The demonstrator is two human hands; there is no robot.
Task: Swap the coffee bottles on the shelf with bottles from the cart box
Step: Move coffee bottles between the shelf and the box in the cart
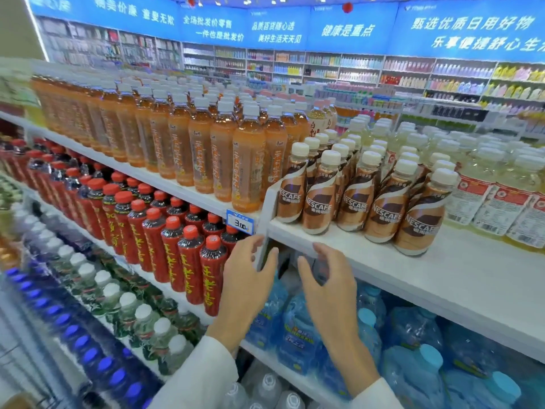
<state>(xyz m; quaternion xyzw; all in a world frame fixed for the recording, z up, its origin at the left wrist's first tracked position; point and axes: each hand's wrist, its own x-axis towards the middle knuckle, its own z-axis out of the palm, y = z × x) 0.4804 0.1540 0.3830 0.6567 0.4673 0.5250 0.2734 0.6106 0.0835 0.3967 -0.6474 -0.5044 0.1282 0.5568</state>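
Note:
Several brown Nescafe coffee bottles (383,208) with white caps stand in rows on the white top shelf (368,261), right of a white divider (269,202). My left hand (247,278) and my right hand (327,284) are raised side by side just below the shelf's front edge, under the nearest coffee bottles. Both hands are empty, fingers spread and slightly curled. Neither touches a bottle. The cart box is out of view.
Orange tea bottles (200,149) fill the shelf left of the divider, pale yellow bottles (486,190) the right. A blue price tag (239,224) hangs on the edge. Red bottles (188,255) and large blue water jugs (413,349) sit on the shelf below.

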